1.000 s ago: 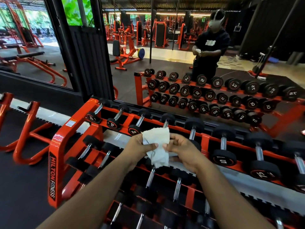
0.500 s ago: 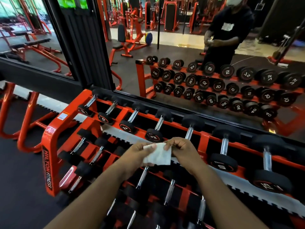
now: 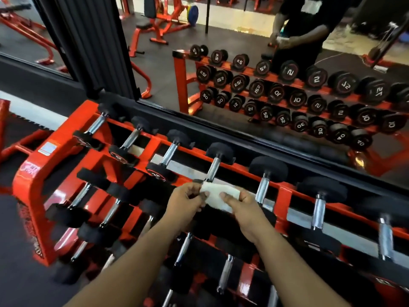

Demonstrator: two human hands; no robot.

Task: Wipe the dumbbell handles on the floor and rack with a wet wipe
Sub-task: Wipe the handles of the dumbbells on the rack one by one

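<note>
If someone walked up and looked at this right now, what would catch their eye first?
Probably the white wet wipe in the middle, pinched between the left hand and right hand. Under them runs the bright orange rack of chrome-handled dumbbells, and the mirror behind repeats its rows.

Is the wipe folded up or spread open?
Folded: the wet wipe is a compact strip pinched between left hand and right hand.
</note>
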